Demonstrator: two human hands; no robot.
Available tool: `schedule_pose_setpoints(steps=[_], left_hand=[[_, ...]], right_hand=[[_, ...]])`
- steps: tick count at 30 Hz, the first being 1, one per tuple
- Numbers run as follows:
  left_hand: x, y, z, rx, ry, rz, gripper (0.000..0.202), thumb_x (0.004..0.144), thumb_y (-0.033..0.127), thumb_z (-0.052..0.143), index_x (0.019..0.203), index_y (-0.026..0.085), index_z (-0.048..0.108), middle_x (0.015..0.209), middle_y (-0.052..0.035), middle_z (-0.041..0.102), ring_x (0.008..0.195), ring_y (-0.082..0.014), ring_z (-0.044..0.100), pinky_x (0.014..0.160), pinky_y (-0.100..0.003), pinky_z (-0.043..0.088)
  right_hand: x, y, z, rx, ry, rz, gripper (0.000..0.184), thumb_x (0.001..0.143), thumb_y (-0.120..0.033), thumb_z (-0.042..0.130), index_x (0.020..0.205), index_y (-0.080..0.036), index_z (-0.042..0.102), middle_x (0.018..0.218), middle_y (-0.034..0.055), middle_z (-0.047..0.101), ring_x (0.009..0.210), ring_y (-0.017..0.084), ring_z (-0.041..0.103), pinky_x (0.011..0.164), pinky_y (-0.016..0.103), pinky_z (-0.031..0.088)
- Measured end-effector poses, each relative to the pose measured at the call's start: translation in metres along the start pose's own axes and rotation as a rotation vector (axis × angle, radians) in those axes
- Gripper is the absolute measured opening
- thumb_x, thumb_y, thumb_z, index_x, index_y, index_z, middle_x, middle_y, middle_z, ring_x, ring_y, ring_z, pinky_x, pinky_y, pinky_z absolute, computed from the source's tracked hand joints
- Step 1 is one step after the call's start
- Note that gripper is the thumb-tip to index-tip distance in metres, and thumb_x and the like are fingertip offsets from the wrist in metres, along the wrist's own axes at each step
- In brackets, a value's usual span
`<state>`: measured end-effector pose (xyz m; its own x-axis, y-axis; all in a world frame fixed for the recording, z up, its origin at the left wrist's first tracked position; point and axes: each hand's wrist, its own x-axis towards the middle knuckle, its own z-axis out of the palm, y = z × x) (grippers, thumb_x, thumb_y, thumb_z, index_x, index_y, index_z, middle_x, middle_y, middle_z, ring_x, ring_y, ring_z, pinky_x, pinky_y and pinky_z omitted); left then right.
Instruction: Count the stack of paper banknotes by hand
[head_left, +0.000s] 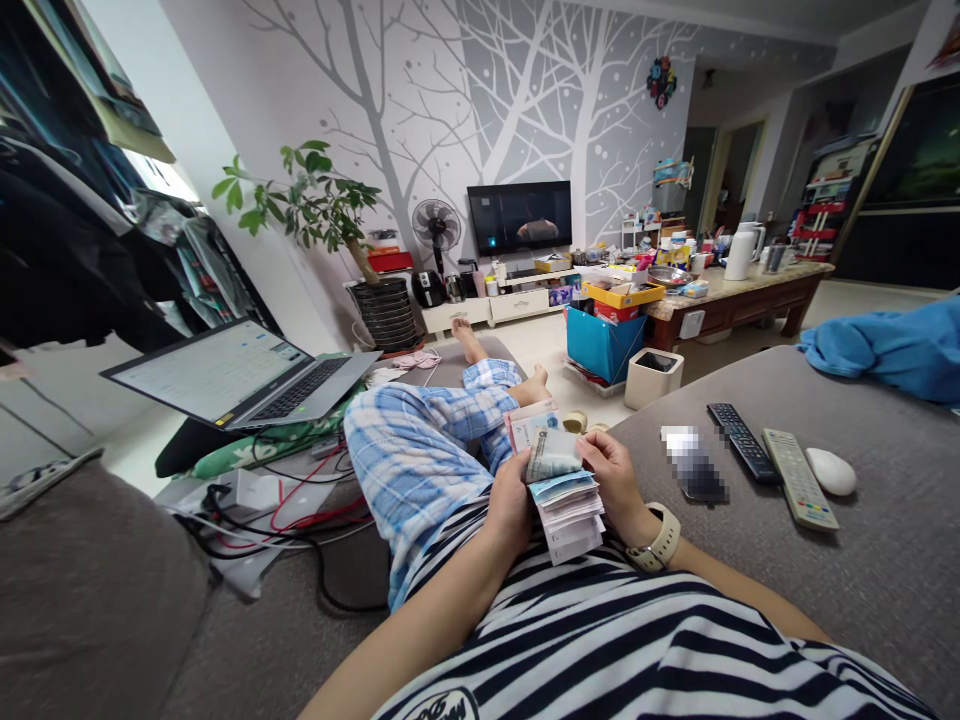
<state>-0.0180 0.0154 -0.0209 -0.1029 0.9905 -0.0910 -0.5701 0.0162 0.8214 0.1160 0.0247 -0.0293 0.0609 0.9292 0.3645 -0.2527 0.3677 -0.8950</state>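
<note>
A folded stack of banknotes [568, 512] sits in front of my striped shirt, its lower ends fanned out. My left hand [511, 497] is closed around the left side of the stack, thumb on top. On the right, my right hand [613, 478] pinches the edge of a greenish-grey banknote [553, 454] that lies across the upper part of the stack. Behind it, pinkish and bluish notes [534, 424] stick up. A pale watch [660, 542] is on my right wrist. Some fingertips are hidden behind the notes.
On the sofa to my right lie a pixelated phone [696, 466], a black remote [742, 443], a beige remote [801, 480] and a white mouse [831, 471]. An opened laptop [300, 395] and tangled cables [300, 530] are at my left. A coffee table [739, 290] stands ahead right.
</note>
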Motion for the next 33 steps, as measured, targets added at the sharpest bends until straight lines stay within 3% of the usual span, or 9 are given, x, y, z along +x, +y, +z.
schedule_pose_setpoints(steps=[5,19,25,33], left_hand=[[0.002,-0.001,-0.001,-0.043,0.026,-0.009,0.031,0.07,0.03,0.067,0.094,0.011,0.071,0.086,-0.0084,0.077,0.095,-0.0272,0.07,0.085,-0.036,0.054],[-0.003,0.004,0.004,-0.006,-0.041,-0.001,0.022,0.063,0.031,0.069,0.075,0.013,0.071,0.077,-0.0064,0.076,0.081,-0.0261,0.071,0.073,-0.033,0.055],[0.001,0.0,-0.001,0.012,-0.051,0.032,0.024,0.064,0.033,0.07,0.076,0.012,0.071,0.082,-0.0084,0.076,0.087,-0.0273,0.07,0.08,-0.035,0.054],[0.004,-0.006,-0.005,-0.053,-0.024,-0.011,0.03,0.066,0.032,0.069,0.089,0.012,0.07,0.087,-0.0096,0.076,0.09,-0.0291,0.071,0.087,-0.042,0.053]], right_hand=[[-0.002,-0.002,0.0,0.004,-0.032,-0.039,0.032,0.082,-0.044,0.063,0.065,-0.02,0.052,0.061,-0.004,0.046,0.056,0.013,0.038,0.053,0.026,0.033],[-0.007,-0.004,0.0,0.048,-0.081,-0.084,0.03,0.086,-0.042,0.061,0.068,-0.018,0.054,0.06,-0.004,0.044,0.056,0.011,0.037,0.053,0.024,0.031],[-0.007,-0.002,0.0,0.073,-0.084,-0.087,0.031,0.086,-0.042,0.062,0.067,-0.019,0.055,0.056,-0.0049,0.043,0.052,0.01,0.036,0.05,0.024,0.029],[-0.008,-0.001,0.002,0.143,-0.095,-0.054,0.034,0.086,-0.046,0.062,0.067,-0.019,0.056,0.057,-0.0024,0.054,0.051,0.01,0.043,0.051,0.024,0.034]])
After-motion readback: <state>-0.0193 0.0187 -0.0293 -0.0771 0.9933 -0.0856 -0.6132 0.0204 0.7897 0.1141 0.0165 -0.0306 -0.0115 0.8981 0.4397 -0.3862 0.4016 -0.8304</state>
